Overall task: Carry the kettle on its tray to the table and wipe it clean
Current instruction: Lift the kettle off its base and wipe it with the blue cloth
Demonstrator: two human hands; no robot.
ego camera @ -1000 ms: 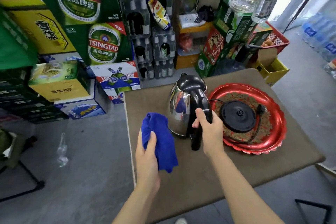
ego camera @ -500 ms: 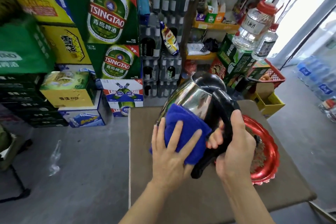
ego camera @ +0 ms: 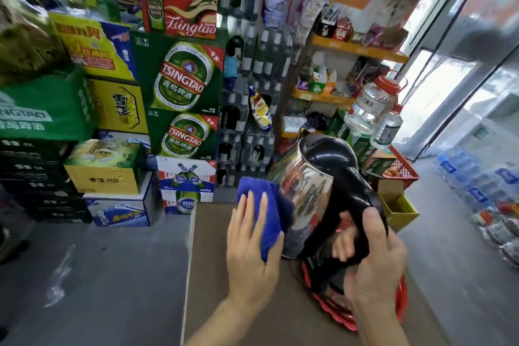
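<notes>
A steel kettle [ego camera: 307,191] with a black lid and handle hangs tilted in the air above the brown table [ego camera: 238,317]. My right hand [ego camera: 373,264] is wrapped around its black handle. My left hand [ego camera: 250,250] presses a blue cloth [ego camera: 265,205] flat against the kettle's left side. The red tray [ego camera: 337,314] lies on the table under my right hand, mostly hidden, with the black kettle base on it partly visible.
Stacked beer cartons [ego camera: 182,87] stand beyond the table's far left. Shelves of goods [ego camera: 337,70], large water jugs [ego camera: 370,104], a red basket [ego camera: 404,168] and a yellow box [ego camera: 398,208] crowd the far right. Grey floor [ego camera: 98,275] lies left of the table.
The kettle went from standing on the table to being lifted and tilted in my right hand. My left hand brought the cloth onto its side and has slid it further left.
</notes>
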